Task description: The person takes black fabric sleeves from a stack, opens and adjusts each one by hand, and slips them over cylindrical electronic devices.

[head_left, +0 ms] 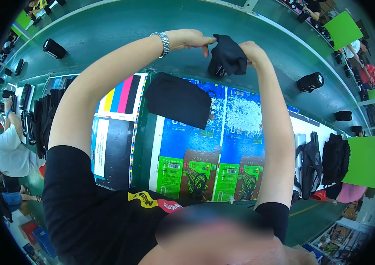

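Beyond the table's far edge, on the green surface, a black cloth bag (230,52) covers most of a dark object. The lower part of that object (218,70) shows under the cloth and looks like a black cylindrical speaker. My left hand (193,39), with a metal watch on its wrist, pinches the bag's upper left corner. At the bag's right side my right hand (253,52) has its fingers closed on the cloth; its fingertips are partly hidden. Nearer to me, a second black cloth bag (178,100) lies flat on the printed sheets.
Printed sheets (192,141) cover the table before me. Black cylindrical speakers stand along the green surface, one to the left (54,48) and one to the right (310,82). Black cloth bags (50,115) are piled at the left; a person in a white shirt (13,152) sits beyond.
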{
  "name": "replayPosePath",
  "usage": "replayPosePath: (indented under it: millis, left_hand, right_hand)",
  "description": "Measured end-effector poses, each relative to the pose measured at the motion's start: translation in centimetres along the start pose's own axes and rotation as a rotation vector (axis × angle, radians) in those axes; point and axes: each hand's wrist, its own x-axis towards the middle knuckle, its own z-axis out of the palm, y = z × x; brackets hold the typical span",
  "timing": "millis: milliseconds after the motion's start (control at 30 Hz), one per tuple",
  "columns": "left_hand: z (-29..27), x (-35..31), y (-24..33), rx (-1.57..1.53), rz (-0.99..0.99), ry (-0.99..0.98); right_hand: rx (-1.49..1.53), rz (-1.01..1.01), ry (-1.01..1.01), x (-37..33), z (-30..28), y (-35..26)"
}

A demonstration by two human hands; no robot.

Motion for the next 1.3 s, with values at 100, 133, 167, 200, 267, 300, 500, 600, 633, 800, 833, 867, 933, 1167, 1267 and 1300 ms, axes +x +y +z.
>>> replayPosePath:
  millis: [100, 133, 167, 200, 267, 300, 500, 600, 633, 800, 833, 867, 933, 1167, 1267, 1300]
  left_hand:
    - [1.5, 2.1, 1.0, -0.113, 0.110, 0.006]
    - [2.3, 3.1, 0.8, -0.438, 0.172, -0.026]
    - [3.5, 3.3, 1.3, -0.443, 0.165, -0.040]
    - [4.9, 3.4, 1.6, -0.554, 0.248, -0.069]
    - [5.5, 4.8, 0.8, -0.820, 0.261, -0.088]
    - [6.1, 5.3, -0.1, -0.826, 0.251, -0.090]
    - [10.9, 8.6, -3.5, -0.189, 0.387, 0.283]
    - [10.8, 11.6, -6.9, 0.284, 0.580, 0.634]
    - [11.5, 12.2, -7.0, 0.381, 0.600, 0.723]
    - [13.7, 13.4, -6.5, 0.742, 0.851, 1.146]
    - [13.1, 13.7, -7.0, 0.752, 0.849, 1.144]
    - [12.2, 13.8, -7.6, 0.669, 0.786, 0.967]
    - [11.4, 13.4, -7.5, 0.583, 0.733, 0.797]
    - [12.6, 5.3, 0.5, -1.003, 0.735, 0.232]
    - [9.0, 3.5, -0.1, -1.426, 0.476, 0.132]
    - [7.8, 3.9, -1.1, -1.554, 0.557, -0.025]
  right_hand:
    - [0.104, 0.043, 0.008, 0.3, -0.7, 1.7]
    - [0.137, 0.053, 0.042, 0.1, -0.6, 2.0]
    - [0.172, 0.070, 0.082, -0.1, -0.7, 2.5]
    - [0.172, 0.087, 0.082, -0.1, -0.8, 2.8]
    - [0.105, 0.042, 0.080, 0.3, -0.9, 2.2]
    - [0.103, 0.051, 0.072, 0.1, -0.8, 2.5]
    - [0.287, 0.048, 0.106, -1.6, -0.4, 7.0]
    - [0.323, -0.033, 0.134, -0.1, 1.2, 8.1]
    - [0.327, -0.016, 0.138, 0.8, 1.2, 9.4]
    - [0.094, -0.144, 0.164, 2.5, 0.1, 14.1]
    - [0.067, -0.191, 0.180, 2.6, 0.2, 13.6]
    - [0.076, -0.219, 0.232, 2.4, 0.8, 13.1]
    - [0.082, -0.180, 0.220, 2.7, 1.1, 12.4]
    - [-0.054, 0.103, 0.409, 0.4, 1.7, 10.4]
    - [0.763, -0.085, 0.270, -1.7, 5.5, 6.4]
    - [0.977, -0.091, 0.163, -2.7, 6.0, 5.9]
